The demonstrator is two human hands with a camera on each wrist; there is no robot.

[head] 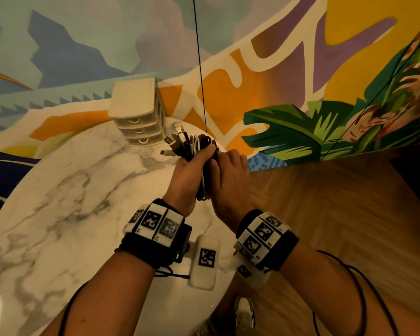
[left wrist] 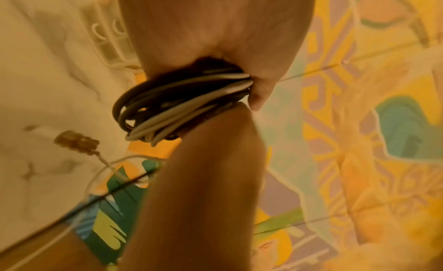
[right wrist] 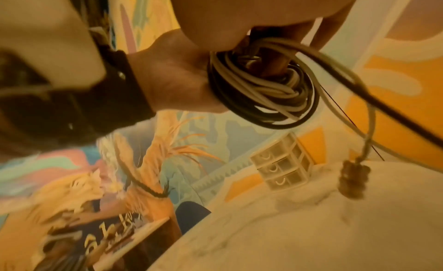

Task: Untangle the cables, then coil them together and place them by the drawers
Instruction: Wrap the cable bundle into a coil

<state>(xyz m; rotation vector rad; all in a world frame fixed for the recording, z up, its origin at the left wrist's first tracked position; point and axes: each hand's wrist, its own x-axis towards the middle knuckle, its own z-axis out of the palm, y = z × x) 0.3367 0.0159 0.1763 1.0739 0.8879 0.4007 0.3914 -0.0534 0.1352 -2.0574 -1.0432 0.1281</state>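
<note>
A coil of black and white cables [head: 188,145] is held up over the far edge of the marble table [head: 70,190], just right of the small cream drawers [head: 137,112]. My left hand [head: 199,154] grips the coil from the left and my right hand [head: 224,163] clasps it from the right. Several plugs stick out of its top. In the right wrist view the cable coil [right wrist: 263,97] loops round a finger, and a loose end with a connector [right wrist: 353,178] dangles toward the table. The left wrist view shows the cable loops [left wrist: 179,104] squeezed between both hands.
The drawers [right wrist: 282,165] stand at the table's back edge against a colourful painted wall. A thin black cord [head: 200,69] hangs down behind the hands. Wooden floor [head: 325,214] lies right of the table, with a shoe [head: 245,314] below.
</note>
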